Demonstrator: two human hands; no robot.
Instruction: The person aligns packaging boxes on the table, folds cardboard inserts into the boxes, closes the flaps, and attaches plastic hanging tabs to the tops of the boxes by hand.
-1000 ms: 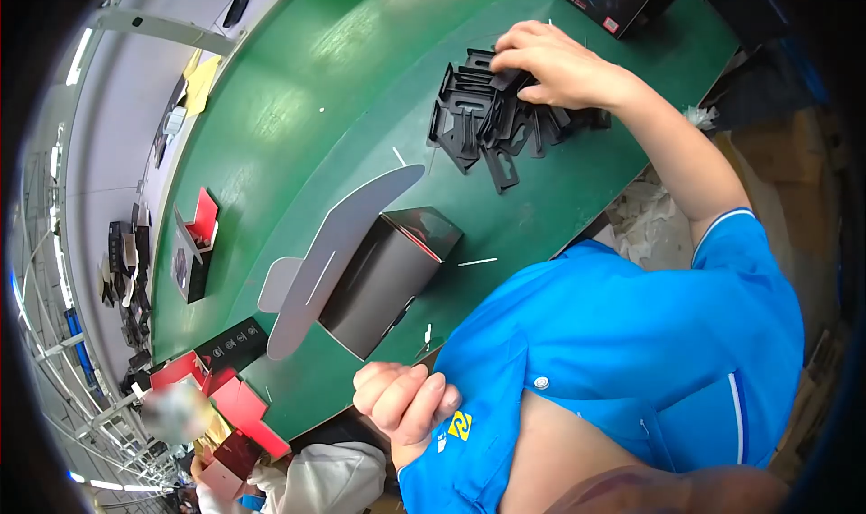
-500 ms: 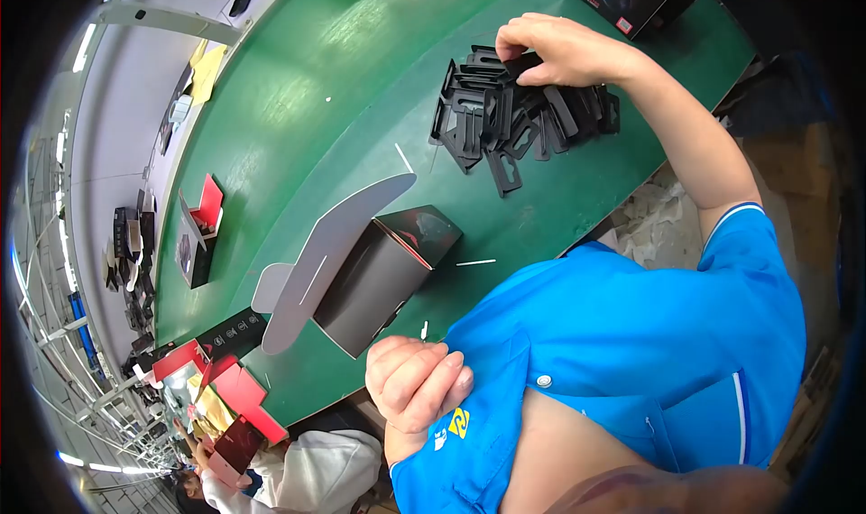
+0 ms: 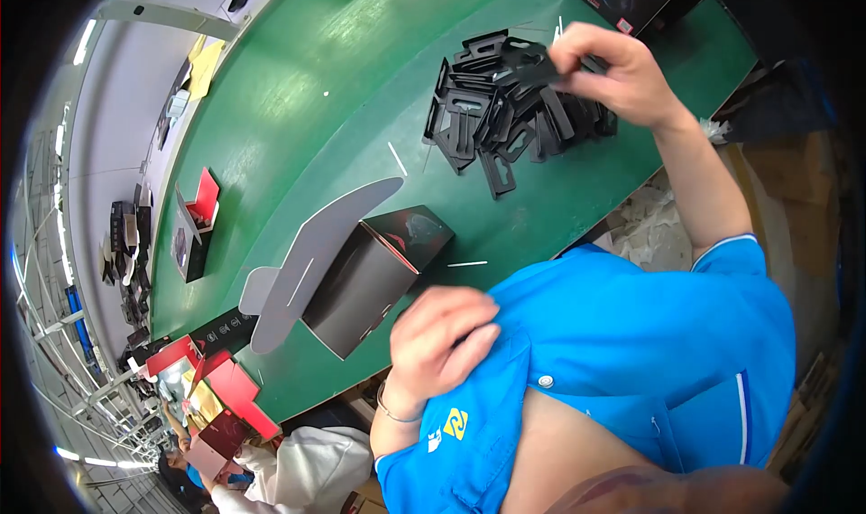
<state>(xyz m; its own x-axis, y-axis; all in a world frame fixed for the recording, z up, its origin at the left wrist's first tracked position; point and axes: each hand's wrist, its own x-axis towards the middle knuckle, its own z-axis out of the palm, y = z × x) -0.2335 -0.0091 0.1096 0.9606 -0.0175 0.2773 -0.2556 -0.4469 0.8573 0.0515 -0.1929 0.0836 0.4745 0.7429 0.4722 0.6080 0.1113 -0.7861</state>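
Note:
My right hand (image 3: 621, 74) pinches a black plastic hang tab (image 3: 530, 63), blurred by motion, over the near side of a pile. The pile of black hang tabs (image 3: 498, 117), several with a cut-out slot, lies on the green table. My left hand (image 3: 442, 341) is in front of my blue shirt, fingers half curled and thumb apart, with nothing visible in it. Just beyond the left hand stands an open black box (image 3: 361, 289), its grey flap (image 3: 316, 261) raised.
Black printed boxes (image 3: 622, 0) stand at the far right end. A small open box with a red inside (image 3: 194, 234) is across the green table (image 3: 271, 108). Thin white strips (image 3: 467, 264) lie about. At lower left, a person in white (image 3: 311, 469) works near red packaging (image 3: 239, 392).
My right hand has drawn back to the right from the pile, bringing a hang tab with it. My left hand has risen and loosened from a fist.

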